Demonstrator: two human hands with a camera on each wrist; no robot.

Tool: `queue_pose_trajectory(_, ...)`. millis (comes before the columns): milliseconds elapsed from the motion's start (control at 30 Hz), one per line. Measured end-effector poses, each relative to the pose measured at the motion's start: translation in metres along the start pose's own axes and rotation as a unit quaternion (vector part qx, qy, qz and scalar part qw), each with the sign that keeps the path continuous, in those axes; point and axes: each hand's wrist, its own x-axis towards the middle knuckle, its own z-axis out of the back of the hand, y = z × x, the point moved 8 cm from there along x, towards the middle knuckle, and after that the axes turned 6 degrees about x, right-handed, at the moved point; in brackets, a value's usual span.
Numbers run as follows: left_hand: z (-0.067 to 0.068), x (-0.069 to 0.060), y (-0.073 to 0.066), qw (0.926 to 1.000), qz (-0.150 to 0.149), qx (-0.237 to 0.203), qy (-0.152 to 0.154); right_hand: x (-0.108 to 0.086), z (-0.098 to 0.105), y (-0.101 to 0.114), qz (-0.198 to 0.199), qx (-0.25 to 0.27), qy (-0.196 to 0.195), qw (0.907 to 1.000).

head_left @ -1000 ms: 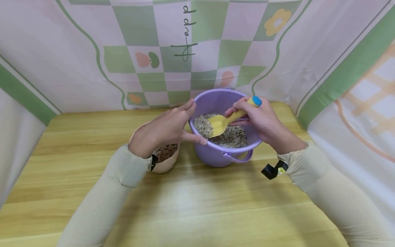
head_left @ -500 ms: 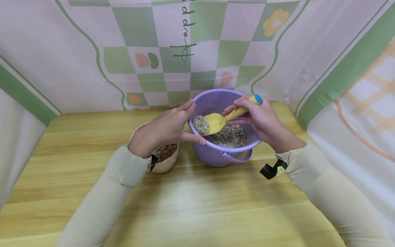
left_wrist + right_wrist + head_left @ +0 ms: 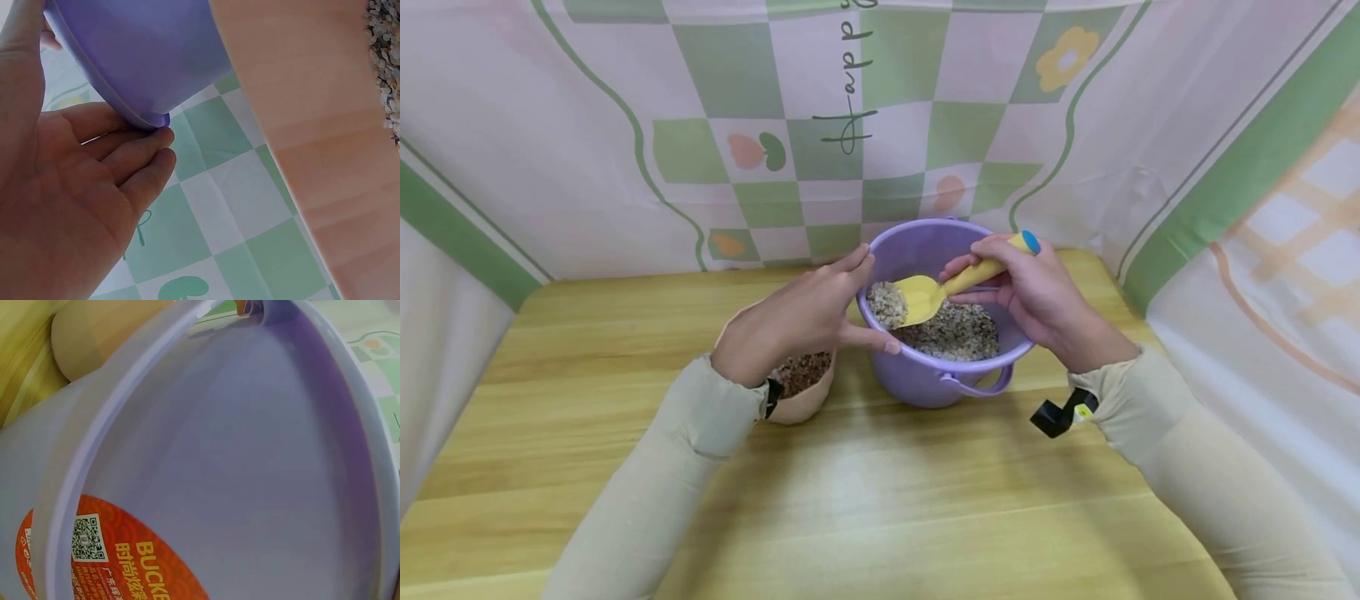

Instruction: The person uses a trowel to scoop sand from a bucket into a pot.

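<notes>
In the head view, my right hand holds a yellow toy shovel by its handle, which has a blue end. The blade carries pale gravel and lies tilted inside a purple bucket, near the left wall. More gravel covers the bucket's bottom. My left hand rests against the left rim, thumb spread toward the front and fingers toward the back. The left wrist view shows those fingers touching the underside of the rim. The right wrist view shows only the bucket's side and its handle.
A beige pot with reddish-brown grains stands left of the bucket, partly hidden under my left wrist. Everything stands on a wooden table. A checkered cloth hangs just behind it. An orange label is on the bucket.
The shovel has shifted slightly left within the bucket, and the gravel on it now sits closer to the left wall. My left hand has stayed at the rim.
</notes>
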Motion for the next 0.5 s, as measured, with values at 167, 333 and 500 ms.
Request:
queue_pose_trajectory(167, 0.0, -0.0001, -0.0006, 1.0, 0.003, 0.0, 0.004, -0.0017, 0.0014, 0.0011, -0.002, 0.015, 0.0, 0.9999)
queue_pose_trajectory(333, 0.0, 0.0005, -0.0005, 1.0, 0.006, 0.002, 0.007, -0.0031, 0.0031, 0.003, 0.003, 0.041, -0.002, 0.9992)
queue_pose_trajectory(500, -0.0001, 0.001, -0.0003, 1.0, 0.005, 0.004, 0.007, -0.004, 0.0033, 0.0033, 0.003, 0.057, -0.004, 0.9984)
